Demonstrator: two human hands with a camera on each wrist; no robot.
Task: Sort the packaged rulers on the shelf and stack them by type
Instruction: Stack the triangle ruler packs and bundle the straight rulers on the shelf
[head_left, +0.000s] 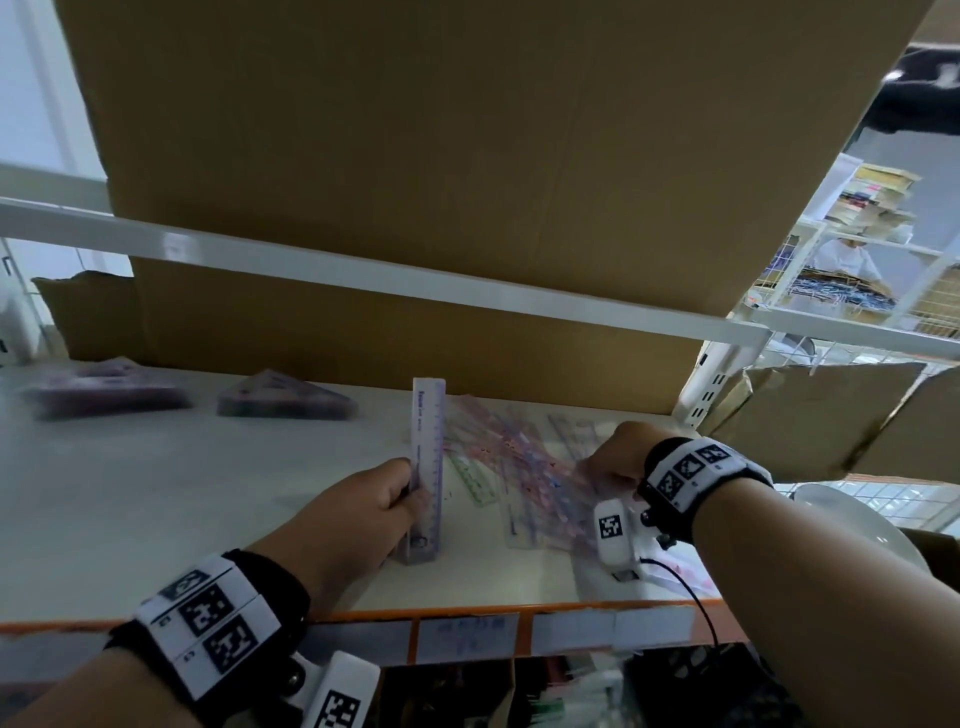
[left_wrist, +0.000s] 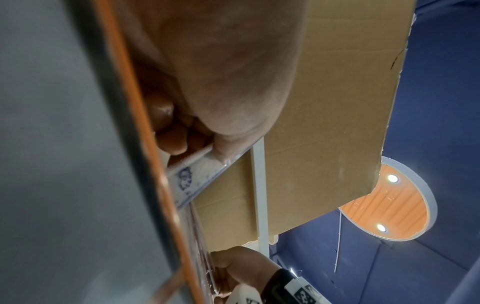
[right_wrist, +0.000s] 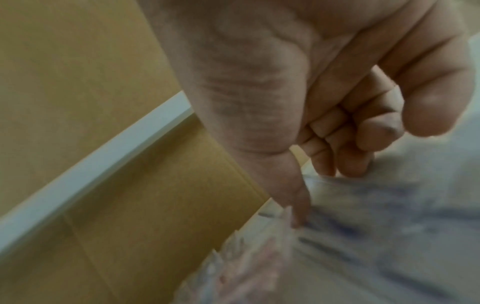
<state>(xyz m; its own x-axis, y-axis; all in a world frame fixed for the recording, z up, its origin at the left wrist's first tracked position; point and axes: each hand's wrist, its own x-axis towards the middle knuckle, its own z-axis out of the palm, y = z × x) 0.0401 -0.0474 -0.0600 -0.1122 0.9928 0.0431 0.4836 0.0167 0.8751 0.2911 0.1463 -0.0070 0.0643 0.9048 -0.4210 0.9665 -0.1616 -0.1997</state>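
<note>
Gripping rulers — both hands, shelf

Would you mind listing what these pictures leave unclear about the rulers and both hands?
- Left hand grips an upright ruler stack; the count is hidden edge-on in the head view.
- Right hand: its fingertips are hidden behind it in the head view and blurred in the right wrist view.
- Loose rulers: print smeared by blur.
- Triangle stacks: blurred.

— What carries it all?
— A white shelf with an orange front edge.
— And what lies on it?
— Two piles of triangles at the back left, loose rulers spread at the right. A big cardboard box stands behind them.
</note>
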